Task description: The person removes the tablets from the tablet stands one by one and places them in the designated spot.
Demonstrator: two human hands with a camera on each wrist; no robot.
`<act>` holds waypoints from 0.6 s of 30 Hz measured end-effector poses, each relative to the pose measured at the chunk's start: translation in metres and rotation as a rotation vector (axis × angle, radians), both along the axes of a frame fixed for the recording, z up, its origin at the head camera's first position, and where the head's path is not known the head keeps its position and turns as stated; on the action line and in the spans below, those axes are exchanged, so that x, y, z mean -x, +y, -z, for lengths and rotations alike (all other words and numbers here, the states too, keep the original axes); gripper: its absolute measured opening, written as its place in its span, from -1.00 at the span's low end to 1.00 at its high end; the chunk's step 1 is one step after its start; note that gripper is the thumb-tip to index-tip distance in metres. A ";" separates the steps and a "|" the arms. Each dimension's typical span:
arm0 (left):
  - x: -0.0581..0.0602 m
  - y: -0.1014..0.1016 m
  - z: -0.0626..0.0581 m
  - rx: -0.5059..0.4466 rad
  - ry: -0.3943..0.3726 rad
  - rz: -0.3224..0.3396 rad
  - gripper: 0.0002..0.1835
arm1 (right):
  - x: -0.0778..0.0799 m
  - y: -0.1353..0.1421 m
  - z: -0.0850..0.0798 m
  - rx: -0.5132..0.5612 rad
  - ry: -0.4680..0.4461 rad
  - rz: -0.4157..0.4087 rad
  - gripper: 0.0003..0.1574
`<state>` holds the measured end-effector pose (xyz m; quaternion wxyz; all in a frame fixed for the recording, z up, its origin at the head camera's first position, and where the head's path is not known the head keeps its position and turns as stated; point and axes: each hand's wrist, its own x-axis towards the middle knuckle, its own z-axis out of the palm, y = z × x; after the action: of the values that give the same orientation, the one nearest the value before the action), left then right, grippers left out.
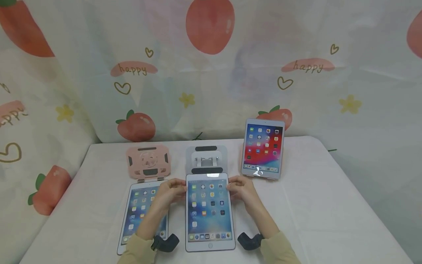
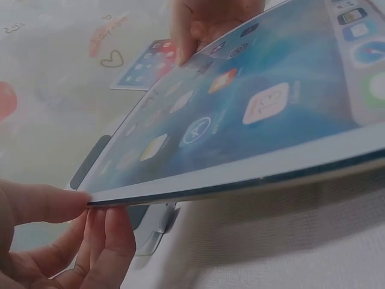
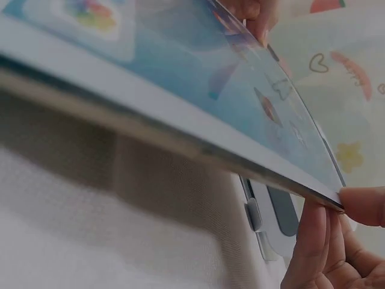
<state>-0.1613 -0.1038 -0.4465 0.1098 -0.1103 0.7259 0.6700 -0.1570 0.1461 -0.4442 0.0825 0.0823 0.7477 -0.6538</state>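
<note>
A white-framed tablet (image 1: pixel 209 209) with a lit blue home screen is between both hands, its far end lifted off the white cloth. My left hand (image 1: pixel 171 192) pinches its left edge near the far corner, thumb on top and fingers beneath, as the left wrist view shows. On the opposite edge my right hand (image 1: pixel 243 190) pinches in the same way, seen closely in the right wrist view (image 3: pixel 325 241). Just beyond the tablet lies a grey tablet stand (image 1: pixel 207 161) with dark pads, its near part hidden by the tablet.
Left of it, a second tablet (image 1: pixel 132 216) lies partly under my left forearm, below a pink stand (image 1: pixel 149 161). At the back right a third tablet (image 1: pixel 263 148) leans upright on a stand. A patterned curtain (image 1: pixel 211 80) hangs behind the white table (image 1: pixel 329 212).
</note>
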 end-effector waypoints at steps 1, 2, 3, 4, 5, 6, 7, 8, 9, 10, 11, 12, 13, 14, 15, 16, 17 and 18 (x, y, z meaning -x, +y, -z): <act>0.000 0.000 0.001 0.000 0.000 0.003 -0.71 | 0.000 0.000 0.000 -0.001 -0.004 -0.006 -0.68; 0.000 -0.001 0.002 0.004 -0.002 0.007 -0.71 | 0.000 0.000 0.000 -0.001 -0.009 -0.011 -0.68; 0.000 -0.001 0.003 0.006 -0.003 0.012 -0.71 | 0.000 0.000 0.000 -0.003 -0.013 -0.015 -0.68; 0.000 -0.001 0.004 0.006 -0.003 0.019 -0.71 | 0.000 0.000 0.000 -0.006 -0.016 -0.020 -0.69; 0.001 -0.001 0.004 0.009 -0.001 0.026 -0.71 | 0.001 0.000 0.000 -0.011 -0.020 -0.023 -0.69; 0.001 -0.002 0.005 0.013 0.000 0.033 -0.72 | 0.001 0.000 0.001 -0.017 -0.025 -0.025 -0.70; 0.002 -0.002 0.006 0.024 0.000 0.038 -0.72 | 0.002 0.000 0.001 -0.024 -0.029 -0.025 -0.71; 0.003 -0.002 0.007 0.034 0.000 0.043 -0.73 | 0.002 0.000 0.002 -0.035 -0.030 -0.024 -0.72; 0.003 -0.002 0.007 0.044 -0.002 0.048 -0.73 | 0.003 0.000 0.002 -0.044 -0.033 -0.021 -0.72; 0.003 -0.002 0.007 0.058 -0.003 0.053 -0.74 | 0.003 -0.001 0.003 -0.055 -0.035 -0.019 -0.72; 0.003 -0.002 0.007 0.076 -0.003 0.056 -0.74 | 0.004 -0.001 0.004 -0.067 -0.039 -0.016 -0.71; 0.003 -0.002 0.007 0.094 -0.003 0.060 -0.74 | 0.005 -0.001 0.004 -0.079 -0.041 -0.015 -0.71; 0.003 -0.002 0.006 0.116 -0.002 0.063 -0.75 | 0.005 -0.002 0.005 -0.089 -0.044 -0.014 -0.70; 0.002 -0.002 0.006 0.128 -0.004 0.068 -0.75 | 0.005 -0.002 0.006 -0.100 -0.045 -0.016 -0.70; 0.002 -0.002 0.005 0.146 -0.003 0.075 -0.75 | 0.006 -0.003 0.007 -0.106 -0.053 -0.015 -0.70; 0.001 -0.002 0.005 0.161 0.000 0.082 -0.75 | 0.006 -0.003 0.008 -0.112 -0.057 -0.015 -0.70; 0.000 -0.003 0.005 0.171 0.002 0.090 -0.75 | 0.006 -0.004 0.009 -0.116 -0.061 -0.013 -0.71; 0.000 -0.003 0.005 0.181 0.002 0.100 -0.75 | 0.006 -0.004 0.010 -0.123 -0.064 -0.011 -0.72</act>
<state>-0.1613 -0.1067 -0.4515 0.1320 -0.0829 0.7882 0.5954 -0.1631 0.1417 -0.4541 0.1049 0.1039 0.7838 -0.6032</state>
